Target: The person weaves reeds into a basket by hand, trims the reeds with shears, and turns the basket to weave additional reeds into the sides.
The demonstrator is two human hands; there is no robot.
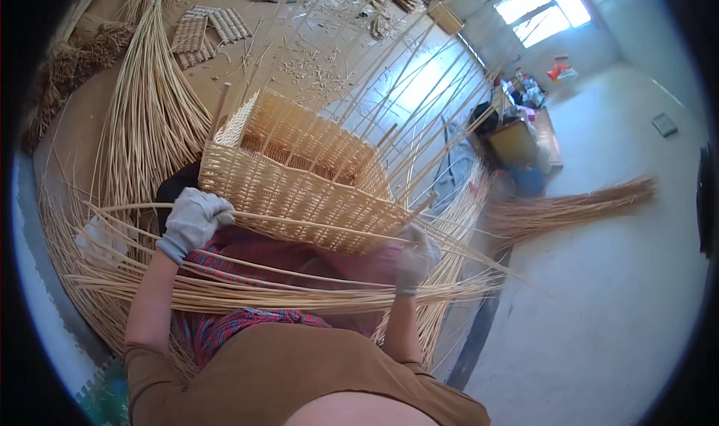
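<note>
A rectangular wicker basket [299, 194], partly woven, sits tilted in front of me with upright stakes rising from its rim. My left hand [196, 220], in a pale work glove, is closed around a long, thin wicker rod [314, 225] at the basket's near left corner. That rod runs across the near wall toward the right corner. There my right hand [418, 260], also gloved, is smeared by motion beside the rod, so its grip is unclear. Across my lap, over a checked cloth [292, 260], lies a bundle of loose rods [284, 300].
A large sheaf of rods [153, 96] fans out at the left. Another bundle [573, 209] leans toward the right wall. Offcuts [307, 70] litter the floor beyond the basket, near woven mats [202, 32]. A small cabinet [513, 145] with items on it stands at the right.
</note>
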